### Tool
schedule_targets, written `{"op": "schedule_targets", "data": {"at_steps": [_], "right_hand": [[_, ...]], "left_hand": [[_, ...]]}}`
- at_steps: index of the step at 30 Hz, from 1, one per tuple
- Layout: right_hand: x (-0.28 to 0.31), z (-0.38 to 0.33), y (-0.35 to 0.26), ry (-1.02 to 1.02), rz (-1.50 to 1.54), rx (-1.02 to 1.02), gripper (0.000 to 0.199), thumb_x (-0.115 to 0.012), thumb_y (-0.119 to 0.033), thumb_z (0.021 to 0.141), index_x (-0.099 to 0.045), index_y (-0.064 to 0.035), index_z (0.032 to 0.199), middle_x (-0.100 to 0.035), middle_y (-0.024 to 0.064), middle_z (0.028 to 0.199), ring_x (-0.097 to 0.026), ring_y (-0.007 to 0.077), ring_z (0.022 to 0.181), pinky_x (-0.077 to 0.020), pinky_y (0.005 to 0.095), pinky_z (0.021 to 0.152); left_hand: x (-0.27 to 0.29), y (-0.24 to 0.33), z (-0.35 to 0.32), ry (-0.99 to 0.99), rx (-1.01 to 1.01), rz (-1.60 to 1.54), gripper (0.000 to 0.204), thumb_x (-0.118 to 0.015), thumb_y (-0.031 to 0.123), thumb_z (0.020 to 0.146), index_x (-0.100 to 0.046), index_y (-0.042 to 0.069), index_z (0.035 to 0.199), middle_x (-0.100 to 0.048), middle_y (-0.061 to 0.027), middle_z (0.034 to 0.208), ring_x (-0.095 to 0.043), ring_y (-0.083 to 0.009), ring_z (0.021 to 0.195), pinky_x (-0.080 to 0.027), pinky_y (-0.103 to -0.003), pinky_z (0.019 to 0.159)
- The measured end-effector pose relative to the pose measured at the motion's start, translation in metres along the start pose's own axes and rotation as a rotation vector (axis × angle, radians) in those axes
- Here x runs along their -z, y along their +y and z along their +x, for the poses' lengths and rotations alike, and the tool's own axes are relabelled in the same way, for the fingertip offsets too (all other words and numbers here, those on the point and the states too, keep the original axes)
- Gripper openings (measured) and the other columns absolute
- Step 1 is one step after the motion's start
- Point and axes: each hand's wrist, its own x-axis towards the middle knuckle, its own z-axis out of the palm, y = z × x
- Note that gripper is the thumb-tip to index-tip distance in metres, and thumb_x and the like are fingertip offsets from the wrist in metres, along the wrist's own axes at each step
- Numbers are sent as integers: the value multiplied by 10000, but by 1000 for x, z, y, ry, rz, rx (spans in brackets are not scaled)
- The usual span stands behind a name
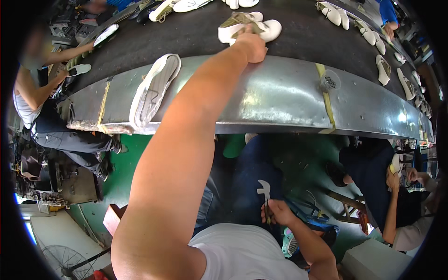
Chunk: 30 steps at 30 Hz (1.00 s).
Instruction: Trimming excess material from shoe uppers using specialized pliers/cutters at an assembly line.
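Two grips curl: left hand (253, 46) on shoes (270, 31), right hand (279, 213) around metal tool (266, 187).

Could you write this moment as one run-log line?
left hand: at white-and-olive shoes | right hand: holding hammer | shoes: on dark surface

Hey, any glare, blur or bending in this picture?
Head view: bright glare on the metal ledge, which bows down toward its ends; head view: black corners, and the head of the co-worker at left is blurred; head view: dimmer below the metal ledge, yet the hammer reads clearly.
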Motion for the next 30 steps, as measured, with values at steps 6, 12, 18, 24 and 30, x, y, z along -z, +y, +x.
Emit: {"op": "schedule_targets", "data": {"at_steps": [6, 12, 18, 24, 30], "right_hand": [[5, 4, 0, 19, -5, 24, 501, -333, -438, 1078, -587, -6, 1056, -674, 94, 852, -683, 176, 700, -449, 252, 467], [6, 10, -1, -16, -91, 18, 516, -310, -442, 1078, -586, -7, 1041, -678, 104, 849, -672, 168, 667, -445, 241, 460], [-13, 0, 5, 131, -21, -33, 466, -381, -417, 1068, -584, -2, 1006, -671, 106, 812, -663, 169, 657, -475, 267, 513], [-35, -24, -16, 123, -259, 140, 242, -582, -216, 985, -582, 1, 1092, -664, 82, 875, -643, 149, 718, -512, 291, 653], [-72, -47, -41, 152, -512, 286, 315, -582, -158, 972, -561, 20, 1231, -658, 68, 916, -616, 124, 762, -506, 282, 705]], "left_hand": [[52, -65, -63, -69, 78, -373, 314, -559, 247, 900, -635, 51, 1133, -660, -181, 1190, -633, -332, 1113, -510, -440, 948], [16, -197, -180, -584, 599, -425, 599, -710, 393, 821, -617, 46, 1300, -613, -185, 1315, -602, -303, 1193, -453, -432, 1035], [82, -144, -248, -304, 709, -1736, 556, -734, 254, 905, -535, 53, 1384, -688, -103, 1113, -677, -208, 909, -570, -366, 794], [95, 68, -381, 218, 679, -2087, 581, -709, 75, 906, -466, 68, 1434, -587, -60, 1244, -554, -129, 1111, -470, -295, 969], [44, 176, -427, 82, 614, -2261, 659, -660, 70, 949, -306, 130, 1501, -567, -38, 1177, -544, -122, 1062, -468, -285, 933]]}}
